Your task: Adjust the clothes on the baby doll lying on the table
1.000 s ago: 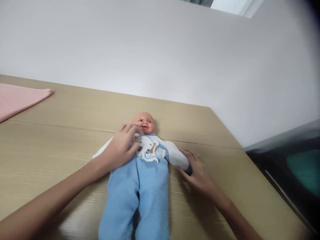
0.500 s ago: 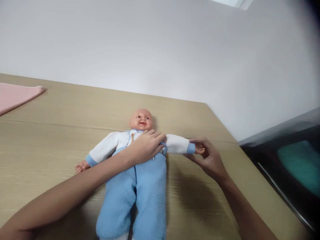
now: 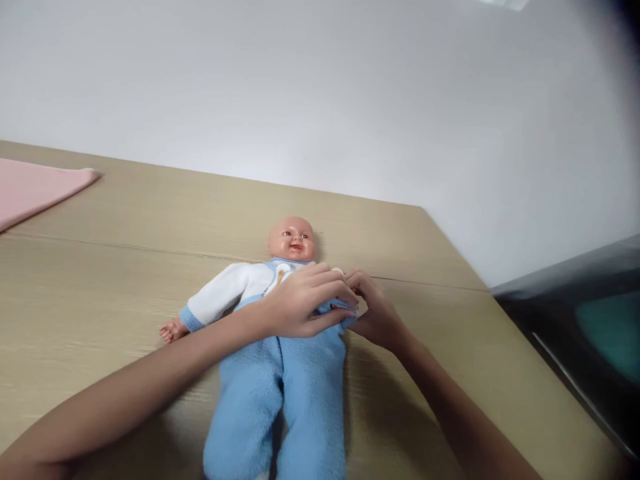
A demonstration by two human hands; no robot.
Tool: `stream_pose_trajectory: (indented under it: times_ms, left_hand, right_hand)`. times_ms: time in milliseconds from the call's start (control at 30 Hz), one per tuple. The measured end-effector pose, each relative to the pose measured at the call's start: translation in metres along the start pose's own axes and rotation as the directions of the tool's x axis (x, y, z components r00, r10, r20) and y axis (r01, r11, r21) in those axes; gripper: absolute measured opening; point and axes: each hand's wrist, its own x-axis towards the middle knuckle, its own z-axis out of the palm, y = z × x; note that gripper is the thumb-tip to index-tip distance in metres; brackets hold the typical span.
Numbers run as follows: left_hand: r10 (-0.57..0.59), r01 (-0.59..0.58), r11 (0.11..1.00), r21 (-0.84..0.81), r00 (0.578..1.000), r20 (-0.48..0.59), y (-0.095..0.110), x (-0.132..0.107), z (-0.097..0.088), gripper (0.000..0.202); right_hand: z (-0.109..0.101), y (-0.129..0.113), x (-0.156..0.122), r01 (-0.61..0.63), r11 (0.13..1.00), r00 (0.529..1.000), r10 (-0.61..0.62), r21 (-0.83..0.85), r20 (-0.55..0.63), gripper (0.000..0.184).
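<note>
A bald baby doll lies on its back, face up, in a white-sleeved top and fuzzy blue overalls. My left hand reaches across the doll's chest, thumb and fingers closed on the blue cloth at its side, which is pulled up a little. Right beside it, my right hand has its fingers curled around the doll's arm on that side. That arm is folded in and mostly hidden by my hands; only a bit of white sleeve shows. The doll's other arm stretches out to the left.
The doll lies on a wooden table with a seam running across it. A folded pink cloth lies at the far left. Behind the table is a pale wall. At the right, past the table edge, stands a dark object with a green part.
My right hand has moved left, bringing the doll's outstretched arm in toward its body. My left hand's fingers have closed on the blue cloth and lifted it. The view has shifted slightly.
</note>
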Motion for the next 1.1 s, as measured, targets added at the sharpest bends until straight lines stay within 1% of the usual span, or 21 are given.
stream_pose_trajectory:
  times_ms: [67, 167, 233, 300, 333, 367, 400, 433, 467, 500, 567, 600, 633, 667, 733, 833, 900, 933, 967, 1000, 1100]
  left_hand:
    - [-0.055, 0.049, 0.992, -0.112, 0.997, -0.047, 0.002, 0.003, 0.0, 0.014]
    - [-0.171, 0.15, 0.96, -0.235, 0.983, -0.072, 0.004, 0.007, 0.0, 0.011]
    - [-0.235, 0.202, 0.937, -0.286, 0.968, -0.087, 0.002, 0.008, -0.001, 0.012]
    - [-0.278, 0.24, 0.928, -0.286, 0.955, -0.102, 0.0, 0.008, 0.0, 0.014]
    - [-0.297, 0.261, 0.928, -0.266, 0.949, -0.103, -0.002, 0.008, 0.0, 0.016]
    - [-0.317, 0.286, 0.928, -0.236, 0.943, -0.101, -0.004, 0.008, 0.0, 0.017]
    - [-0.337, 0.314, 0.928, -0.201, 0.937, -0.093, -0.006, 0.007, 0.0, 0.018]
    - [-0.357, 0.34, 0.926, -0.162, 0.93, -0.084, -0.008, 0.006, 0.001, 0.02]
    - [-0.372, 0.361, 0.924, -0.124, 0.925, -0.074, -0.01, 0.006, 0.002, 0.021]
    - [-0.382, 0.376, 0.922, -0.087, 0.922, -0.062, -0.011, 0.005, 0.002, 0.021]
    - [-0.393, 0.393, 0.919, -0.025, 0.919, -0.026, -0.014, 0.003, 0.004, 0.021]
    - [-0.4, 0.4, 0.916, -0.005, 0.916, -0.009, -0.014, 0.002, 0.005, 0.02]
    - [-0.41, 0.41, 0.912, 0.005, 0.912, 0.004, -0.015, 0.002, 0.005, 0.018]
    - [-0.425, 0.425, 0.905, 0.007, 0.905, 0.008, -0.015, 0.001, 0.006, 0.017]
    - [-0.468, 0.468, 0.884, 0.008, 0.884, -0.002, -0.015, 0.0, 0.006, 0.015]
    - [-0.517, 0.517, 0.856, 0.017, 0.856, -0.017, -0.013, 0.0, 0.006, 0.017]
    - [-0.535, 0.535, 0.845, 0.0, 0.845, -0.007, -0.011, 0.0, 0.005, 0.018]
    - [-0.544, 0.544, 0.839, -0.022, 0.839, 0.0, -0.01, 0.001, 0.004, 0.019]
    - [-0.553, 0.552, 0.832, -0.046, 0.833, 0.01, -0.009, 0.001, 0.003, 0.019]
    - [-0.559, 0.559, 0.826, -0.067, 0.829, 0.021, -0.008, 0.001, 0.002, 0.02]
    - [-0.557, 0.558, 0.824, -0.099, 0.83, 0.037, -0.01, 0.002, 0.001, 0.019]
  right_hand:
    - [-0.003, 0.0, -0.003, -0.02, 1.0, 0.999, 0.021, -0.024, 0.035, 0.022]
    - [-0.008, -0.003, -0.009, -0.033, 0.996, 0.994, 0.041, -0.078, 0.102, 0.021]
    - [-0.01, -0.006, -0.013, 0.001, 0.996, 0.99, 0.011, -0.086, 0.139, 0.033]
    - [-0.009, -0.009, -0.017, 0.02, 0.998, 0.987, -0.011, -0.052, 0.163, 0.05]
    - [-0.008, -0.011, -0.019, -0.002, 1.0, 0.987, 0.004, -0.014, 0.163, 0.053]
    - [-0.005, -0.011, -0.02, -0.048, 0.998, 0.988, 0.042, 0.041, 0.15, 0.048]
    - [-0.002, -0.011, -0.022, -0.115, 0.987, 0.987, 0.1, 0.115, 0.129, 0.038]
    - [0.002, -0.01, -0.023, -0.192, 0.959, 0.979, 0.174, 0.209, 0.103, 0.03]
    - [0.007, -0.009, -0.024, -0.265, 0.911, 0.964, 0.255, 0.317, 0.073, 0.028]
    - [0.011, -0.008, -0.024, -0.324, 0.846, 0.941, 0.335, 0.423, 0.049, 0.031]
    - [0.02, -0.006, -0.025, -0.392, 0.714, 0.885, 0.465, 0.58, 0.026, 0.037]
    - [0.024, -0.006, -0.026, -0.406, 0.666, 0.861, 0.509, 0.626, 0.018, 0.04]
    - [0.027, -0.007, -0.026, -0.412, 0.642, 0.843, 0.538, 0.646, 0.003, 0.042]
    - [0.03, -0.008, -0.027, -0.415, 0.643, 0.831, 0.556, 0.643, -0.02, 0.042]
    - [0.036, -0.012, -0.029, -0.417, 0.696, 0.814, 0.572, 0.584, -0.1, 0.039]
    - [0.046, -0.016, -0.035, -0.428, 0.801, 0.776, 0.563, 0.42, -0.284, 0.036]
    - [0.054, -0.016, -0.04, -0.413, 0.844, 0.738, 0.53, 0.341, -0.418, 0.037]
    - [0.057, -0.015, -0.041, -0.399, 0.856, 0.721, 0.515, 0.329, -0.464, 0.038]
    - [0.059, -0.013, -0.042, -0.388, 0.857, 0.712, 0.513, 0.34, -0.48, 0.04]
    - [0.06, -0.01, -0.042, -0.384, 0.847, 0.709, 0.526, 0.367, -0.47, 0.042]
    - [0.059, 0.002, -0.035, -0.417, 0.783, 0.71, 0.598, 0.461, -0.373, 0.048]
